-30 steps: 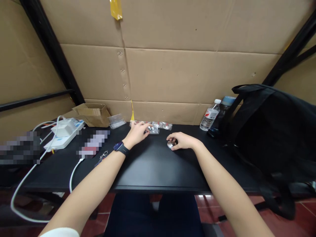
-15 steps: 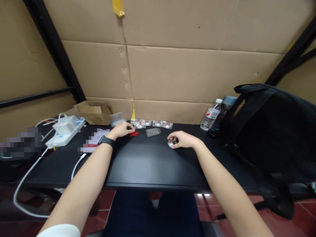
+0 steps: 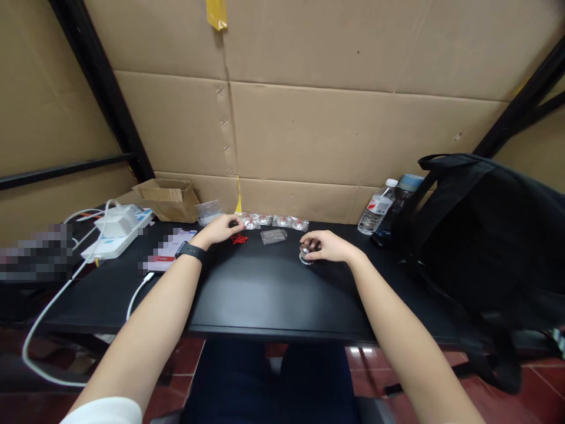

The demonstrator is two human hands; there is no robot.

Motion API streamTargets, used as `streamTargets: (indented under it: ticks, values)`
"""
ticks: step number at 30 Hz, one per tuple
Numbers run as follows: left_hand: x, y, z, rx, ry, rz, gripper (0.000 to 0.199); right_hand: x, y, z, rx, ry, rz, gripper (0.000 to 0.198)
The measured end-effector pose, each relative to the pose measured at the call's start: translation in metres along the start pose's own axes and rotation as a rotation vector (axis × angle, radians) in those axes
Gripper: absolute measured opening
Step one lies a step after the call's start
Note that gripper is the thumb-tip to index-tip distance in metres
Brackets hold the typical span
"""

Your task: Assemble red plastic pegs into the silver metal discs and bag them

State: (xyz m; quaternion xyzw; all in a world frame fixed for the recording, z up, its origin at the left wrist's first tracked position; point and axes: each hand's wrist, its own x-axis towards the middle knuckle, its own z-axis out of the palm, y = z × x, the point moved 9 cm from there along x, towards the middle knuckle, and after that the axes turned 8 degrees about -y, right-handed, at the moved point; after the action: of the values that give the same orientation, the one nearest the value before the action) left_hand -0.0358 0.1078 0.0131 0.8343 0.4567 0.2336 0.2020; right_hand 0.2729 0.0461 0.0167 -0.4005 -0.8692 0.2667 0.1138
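Note:
My left hand (image 3: 222, 229), with a dark watch on its wrist, hovers just behind a small tangle of red string (image 3: 239, 239) on the black table. Its thumb and forefinger are pinched together; whether anything thin is between them is too small to see. My right hand (image 3: 325, 246) curls its fingers around a small round silver metal piece (image 3: 305, 251), held low over the tabletop. A pale, shiny rim shows right beneath it; I cannot tell whether that is a separate piece. Between the hands lies a clear plastic packet (image 3: 273, 237).
Along the cardboard wall sit several bagged silver discs (image 3: 282, 221). An open cardboard box (image 3: 170, 200), a phone (image 3: 170, 250) and a power strip (image 3: 117, 235) with white cables are at left. A water bottle (image 3: 377, 209) and a black backpack (image 3: 481, 235) stand at right.
My left hand has risen slightly off the red string, which now lies more spread out. My right fingers have lifted and tilted the silver piece a little.

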Motion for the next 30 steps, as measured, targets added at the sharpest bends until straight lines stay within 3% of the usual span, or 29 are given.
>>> streamTargets:
  ticks: [4, 10, 16, 21, 30]
  values:
    - [-0.002, 0.03, -0.014, -0.085, 0.152, 0.039, 0.037, 0.001, -0.008, -0.006, 0.097, 0.111, -0.041, 0.05]
    - [-0.002, 0.086, 0.001, -0.201, 0.29, 0.152, 0.033, 0.004, -0.025, -0.01, 0.297, 0.354, -0.159, 0.05]
    - [-0.008, 0.135, 0.024, 0.055, 0.313, 0.2, 0.019, 0.007, -0.039, -0.004, 0.49, 0.448, -0.216, 0.054]
    - [-0.008, 0.141, 0.031, 0.111, 0.324, 0.186, 0.012, 0.007, -0.043, -0.003, 0.561, 0.463, -0.247, 0.053]
    - [-0.001, 0.13, 0.048, -0.054, 0.293, 0.191, 0.015, 0.014, -0.039, 0.008, 0.632, 0.461, -0.253, 0.055]
